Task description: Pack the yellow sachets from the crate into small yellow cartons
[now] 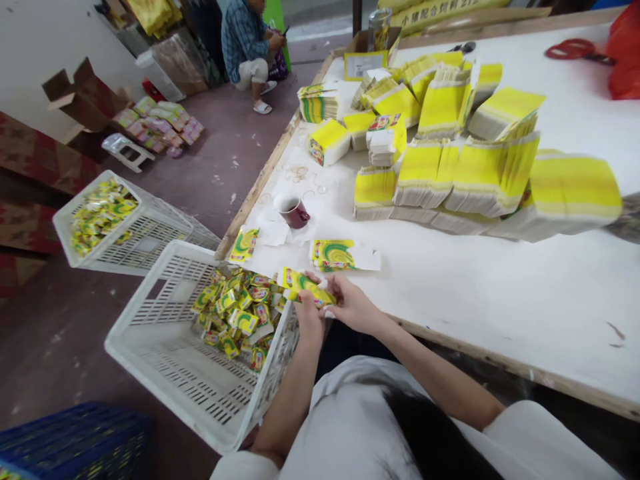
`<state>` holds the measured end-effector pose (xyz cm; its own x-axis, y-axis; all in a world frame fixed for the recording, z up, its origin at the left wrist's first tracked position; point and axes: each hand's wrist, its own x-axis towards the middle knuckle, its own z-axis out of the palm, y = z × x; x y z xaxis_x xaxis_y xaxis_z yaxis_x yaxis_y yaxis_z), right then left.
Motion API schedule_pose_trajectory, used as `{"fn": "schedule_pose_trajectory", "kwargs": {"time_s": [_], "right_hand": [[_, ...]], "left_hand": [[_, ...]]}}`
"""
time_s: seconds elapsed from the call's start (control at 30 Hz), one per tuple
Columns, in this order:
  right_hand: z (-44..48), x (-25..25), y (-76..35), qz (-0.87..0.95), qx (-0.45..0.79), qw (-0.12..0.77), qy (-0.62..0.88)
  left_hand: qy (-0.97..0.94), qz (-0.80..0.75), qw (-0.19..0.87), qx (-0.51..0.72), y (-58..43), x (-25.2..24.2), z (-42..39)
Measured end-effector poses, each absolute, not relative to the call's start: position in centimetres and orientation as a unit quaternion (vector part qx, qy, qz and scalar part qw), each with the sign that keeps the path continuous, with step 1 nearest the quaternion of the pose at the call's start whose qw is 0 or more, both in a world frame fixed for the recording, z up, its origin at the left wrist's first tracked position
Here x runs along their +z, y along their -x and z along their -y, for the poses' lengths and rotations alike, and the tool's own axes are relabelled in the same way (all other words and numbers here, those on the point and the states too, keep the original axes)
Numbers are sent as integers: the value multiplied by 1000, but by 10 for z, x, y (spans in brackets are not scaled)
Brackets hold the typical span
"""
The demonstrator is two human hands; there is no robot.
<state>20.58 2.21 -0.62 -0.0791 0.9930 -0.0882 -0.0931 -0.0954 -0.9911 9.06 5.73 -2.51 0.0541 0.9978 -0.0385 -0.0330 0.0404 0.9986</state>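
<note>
At the table's near edge, a yellow-and-green printed carton (pixel 300 283) is held between both my hands. My left hand (pixel 311 319) grips it from below, thumb on the printed face. My right hand (pixel 350 304) has its fingers closed at the carton's right end; white coverings show on some fingertips. Just beyond lies a small stack of flat cartons (pixel 334 255) with white flaps. Another yellow carton (pixel 244 244) rests at the table's left corner. Below my left hand, a white plastic crate (pixel 195 393) holds many small yellow-and-green boxes (pixel 245 321).
A dark red mug (pixel 295 212) stands on the white table (pixel 500 287). Stacks of yellow cartons (pixel 493 173) fill its middle. Red-handled scissors (pixel 575 49) lie far right. A second filled crate (pixel 135 230) stands left, a blue crate (pixel 75 440) lower left. A person (pixel 247 47) crouches beyond.
</note>
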Motion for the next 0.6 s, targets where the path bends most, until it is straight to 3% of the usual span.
{"fn": "schedule_pose_trajectory", "kwargs": {"time_s": [0.13, 0.27, 0.5, 0.6], "right_hand": [[-27, -10, -218, 472, 524, 529, 473], [-28, -9, -227, 536, 437, 513, 508], [-30, -9, -261, 652, 89, 461, 595], [-28, -8, -262, 716, 31, 416, 560]], "left_hand": [[-427, -458, 558, 545, -90, -25, -57], [-408, -474, 520, 582, -88, -25, -63], [-469, -441, 457, 614, -56, -8, -83], [-596, -445, 435, 507, -49, 0, -86]]}}
